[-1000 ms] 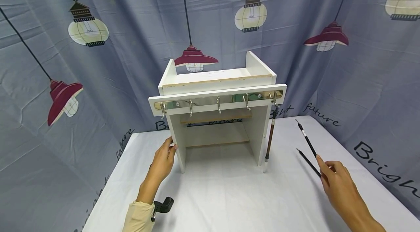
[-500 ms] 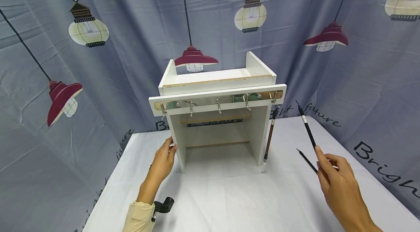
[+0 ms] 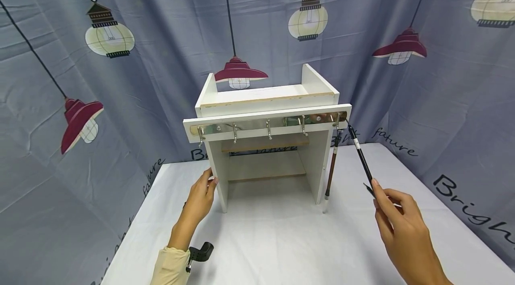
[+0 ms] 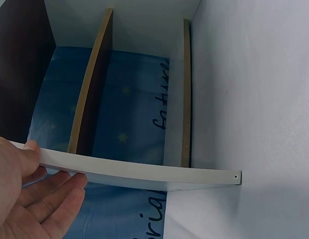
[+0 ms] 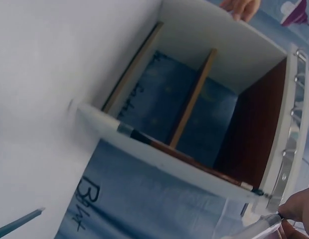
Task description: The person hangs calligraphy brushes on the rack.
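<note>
My left hand (image 3: 200, 197) grips the left side panel of a white shelf unit (image 3: 267, 110), its thumb over the front edge and its fingers along the outer face in the left wrist view. Between thumb and fingers, my right hand (image 3: 406, 227) pinches a black-handled brush (image 3: 363, 158). Its thin upper end points up and left, close to the right end of the metal hook rail (image 3: 249, 125). A brown-handled brush (image 3: 331, 166) hangs from the rightmost hook with its white end down, and also shows in front of the right panel in the right wrist view.
On the white tabletop (image 3: 281, 244) lies another dark slender stick (image 5: 20, 224), partly hidden behind my right hand in the head view. Several silver hooks (image 3: 268, 129) stick out from the rail. A grey-blue curtain (image 3: 161, 74) with printed lamps surrounds the table.
My right hand has lifted the black brush and carried it leftward, bringing its upper end near the rail's right end. My left hand keeps its place on the panel.
</note>
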`<state>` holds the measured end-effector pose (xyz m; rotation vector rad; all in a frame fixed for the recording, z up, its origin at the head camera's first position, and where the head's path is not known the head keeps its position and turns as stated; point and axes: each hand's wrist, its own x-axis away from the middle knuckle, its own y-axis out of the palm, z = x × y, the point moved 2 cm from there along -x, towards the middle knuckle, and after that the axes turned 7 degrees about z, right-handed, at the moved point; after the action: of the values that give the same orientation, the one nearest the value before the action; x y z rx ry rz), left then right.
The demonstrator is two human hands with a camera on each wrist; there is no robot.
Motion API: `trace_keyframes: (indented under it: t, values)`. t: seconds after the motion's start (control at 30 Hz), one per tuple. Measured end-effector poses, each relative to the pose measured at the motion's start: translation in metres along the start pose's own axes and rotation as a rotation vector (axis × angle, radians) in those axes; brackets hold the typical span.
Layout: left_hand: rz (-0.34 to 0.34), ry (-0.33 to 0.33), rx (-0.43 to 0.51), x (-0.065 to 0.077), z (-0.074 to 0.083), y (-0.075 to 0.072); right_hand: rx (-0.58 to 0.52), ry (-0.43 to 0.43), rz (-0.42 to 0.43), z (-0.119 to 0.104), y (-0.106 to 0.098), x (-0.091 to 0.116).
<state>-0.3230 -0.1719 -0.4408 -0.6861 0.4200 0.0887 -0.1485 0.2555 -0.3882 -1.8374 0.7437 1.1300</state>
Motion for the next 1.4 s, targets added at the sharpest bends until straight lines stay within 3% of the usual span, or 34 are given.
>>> trace_keyframes:
  t: [0.63, 1.4]
  values:
    - [0.004, -0.006, -0.011, 0.001, 0.000, 0.000, -0.004, -0.078, -0.094, -0.021, 0.017, 0.008]
    - [0.010, -0.001, -0.008, 0.001, 0.001, 0.000, -0.033, -0.136, -0.113, -0.027, 0.023, 0.008]
